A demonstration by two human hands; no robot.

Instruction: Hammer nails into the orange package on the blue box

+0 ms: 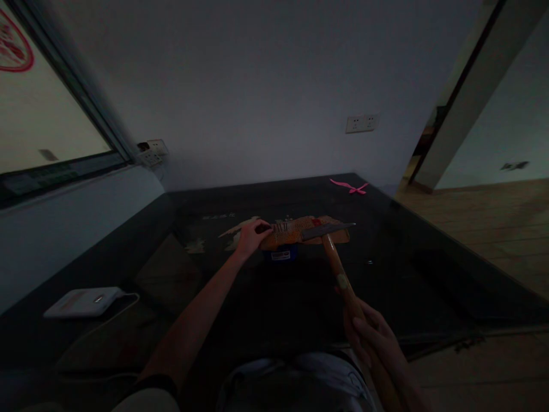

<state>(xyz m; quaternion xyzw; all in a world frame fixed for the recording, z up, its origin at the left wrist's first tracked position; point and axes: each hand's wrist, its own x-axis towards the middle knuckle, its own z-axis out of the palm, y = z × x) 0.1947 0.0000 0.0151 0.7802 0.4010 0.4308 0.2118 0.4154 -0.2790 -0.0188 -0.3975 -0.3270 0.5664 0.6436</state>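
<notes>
My right hand (371,329) is wrapped round the wooden handle of a hammer (337,263). Its dark, long head lies over the right part of a brown, rough-looking piece of wood (295,230). Several thin nails (282,227) stand upright in a row on the left part of that piece. At their left end, my left hand (254,233) has thumb and forefinger pinched together; what is between the fingertips is too small and dark to make out. Under the wood shows a blue box (280,253) with a white label.
All this rests on a dark, glossy table (193,206) against a wall. A white power bank (83,302) with a cable lies at the left. A pink ribbon (354,187) is at the far right, and a small shiny bit (369,262) lies right of the hammer.
</notes>
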